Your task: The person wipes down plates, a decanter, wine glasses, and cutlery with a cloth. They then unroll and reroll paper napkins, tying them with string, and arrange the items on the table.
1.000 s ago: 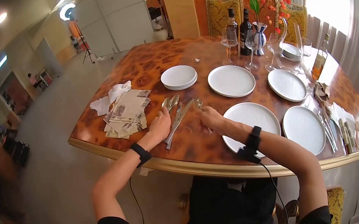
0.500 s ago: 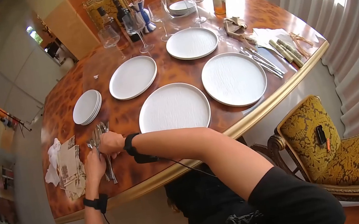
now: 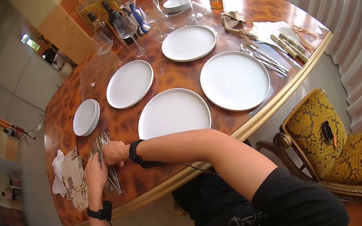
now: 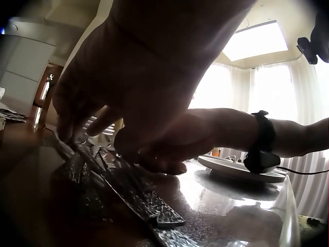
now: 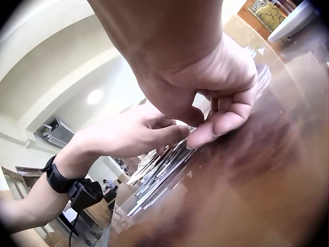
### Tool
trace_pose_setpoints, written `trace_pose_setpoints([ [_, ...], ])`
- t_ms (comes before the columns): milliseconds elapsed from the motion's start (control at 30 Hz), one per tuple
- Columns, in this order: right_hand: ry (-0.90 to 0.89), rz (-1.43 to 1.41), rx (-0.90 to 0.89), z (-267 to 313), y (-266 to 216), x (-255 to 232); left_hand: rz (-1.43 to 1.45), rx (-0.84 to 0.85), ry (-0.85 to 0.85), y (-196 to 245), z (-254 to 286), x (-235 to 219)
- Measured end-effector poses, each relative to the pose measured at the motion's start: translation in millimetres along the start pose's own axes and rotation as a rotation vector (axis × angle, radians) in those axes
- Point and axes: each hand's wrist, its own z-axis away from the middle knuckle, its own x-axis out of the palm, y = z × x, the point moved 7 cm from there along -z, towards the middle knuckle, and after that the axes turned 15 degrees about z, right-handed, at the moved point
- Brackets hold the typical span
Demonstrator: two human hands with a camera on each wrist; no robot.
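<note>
My left hand (image 3: 95, 173) and right hand (image 3: 114, 152) meet over a bundle of metal cutlery (image 3: 114, 179) at the table's near left. Spoon and fork heads (image 3: 101, 140) poke out beyond the fingers. The textured handles (image 4: 154, 206) lie on the tabletop, pointing toward the near edge. In the right wrist view, the right thumb and curled fingers close at the cutlery's upper part, hiding what lies between them. Left fingers (image 4: 64, 126) reach down onto the same pieces from the other side. Patterned paper napkins (image 3: 74, 178) lie left of the left hand.
White plates (image 3: 174, 114) spread across the table (image 3: 130, 179), with a stack of smaller plates (image 3: 84, 119) beyond the cutlery. Wine glasses (image 3: 125, 25) and bottles stand at the back. More cutlery (image 3: 267, 60) lies at right. A patterned chair (image 3: 314, 130) stands nearby.
My right hand has come left from beside the plate with a spoon and joined the left hand at the cutlery. The head view has swung right. Both hands have shifted little since half a second ago.
</note>
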Motion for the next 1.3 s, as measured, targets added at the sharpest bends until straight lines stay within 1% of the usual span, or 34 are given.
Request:
trace_pose_setpoints([
  [33, 0.008, -0.003, 0.003, 4, 3, -5, 0.05, 0.052, 0.069, 11, -4, -7],
  [67, 0.023, 0.038, -0.046, 9, 3, -12, 0.103, 0.106, 0.137, 24, -9, -14],
  [100, 0.035, 0.08, -0.094, 19, 2, -19, 0.105, 0.117, 0.136, 37, -13, -19],
  [133, 0.041, 0.082, -0.085, 29, 9, -28, 0.2, 0.093, 0.153, 50, -18, -26],
  [167, 0.094, 0.133, -0.11, 51, 11, -47, 0.296, 0.066, 0.17, 59, -21, -31],
  [200, 0.145, 0.186, -0.135, 71, 16, -65, 0.305, 0.072, 0.17, 68, -24, -32],
  [267, 0.239, 0.213, -0.171, 110, 39, -99, 0.577, 0.048, 0.232, 76, -28, -37],
  [300, 0.285, 0.201, -0.122, 146, 53, -123, 0.588, 0.049, 0.231, 82, -29, -39],
  [333, 0.38, 0.254, -0.128, 170, 73, -141, 0.62, 0.082, 0.268, 89, -29, -44],
  [400, 0.523, 0.353, -0.047, 233, 117, -180, 0.704, 0.14, 0.334, 100, -31, -45],
  [433, 0.508, 0.342, 0.04, 266, 135, -198, 0.719, 0.141, 0.333, 99, -33, -41],
  [467, 0.51, 0.434, 0.14, 290, 166, -210, 0.772, 0.183, 0.307, 99, -35, -37],
  [500, 0.522, 0.464, 0.156, 313, 199, -220, 0.823, 0.225, 0.278, 102, -38, -33],
  [533, 0.55, 0.535, 0.236, 336, 235, -228, 0.887, 0.234, 0.247, 110, -40, -33],
  [567, 0.576, 0.576, 0.364, 362, 264, -234, 0.898, 0.237, 0.24, 114, -44, -33],
  [600, 0.657, 0.653, 0.437, 386, 299, -237, 0.879, 0.268, 0.211, 118, -48, -32],
  [633, 0.657, 0.739, 0.485, 405, 329, -235, 0.859, 0.299, 0.182, 121, -53, -30],
  [667, 0.643, 0.753, 0.573, 421, 345, -229, 0.857, 0.303, 0.135, 122, -61, -25],
  [700, 0.638, 0.757, 0.549, 433, 358, -220, 0.863, 0.309, 0.13, 133, -68, -28],
  [767, 0.58, 0.667, 0.538, 440, 392, -196, 0.773, 0.327, 0.008, 176, -82, -33],
  [800, 0.552, 0.612, 0.607, 442, 383, -190, 0.768, 0.38, -0.055, 200, -90, -34],
  [833, 0.656, 0.657, 0.597, 443, 383, -185, 0.744, 0.465, -0.113, 225, -97, -33],
  [900, 0.691, 0.63, 0.644, 439, 394, -180, 0.746, 0.469, -0.255, 277, -106, -29],
  [933, 0.721, 0.627, 0.627, 438, 398, -177, 0.702, 0.56, -0.278, 298, -114, -22],
  [967, 0.717, 0.632, 0.667, 438, 399, -177, 0.656, 0.649, -0.3, 318, -120, -11],
  [1000, 0.721, 0.618, 0.666, 438, 399, -178, 0.655, 0.654, -0.303, 334, -127, -6],
  [1067, 0.732, 0.599, 0.67, 438, 399, -178, 0.599, 0.778, -0.344, 374, -131, 4],
  [1100, 0.742, 0.594, 0.666, 438, 400, -177, 0.596, 0.787, -0.347, 389, -136, 9],
  [1167, 0.755, 0.589, 0.67, 441, 403, -176, 0.589, 0.859, -0.365, 419, -139, 21],
  [1300, 0.809, 0.551, 0.67, 446, 404, -176, 0.615, 0.931, -0.419, 465, -144, 40],
])
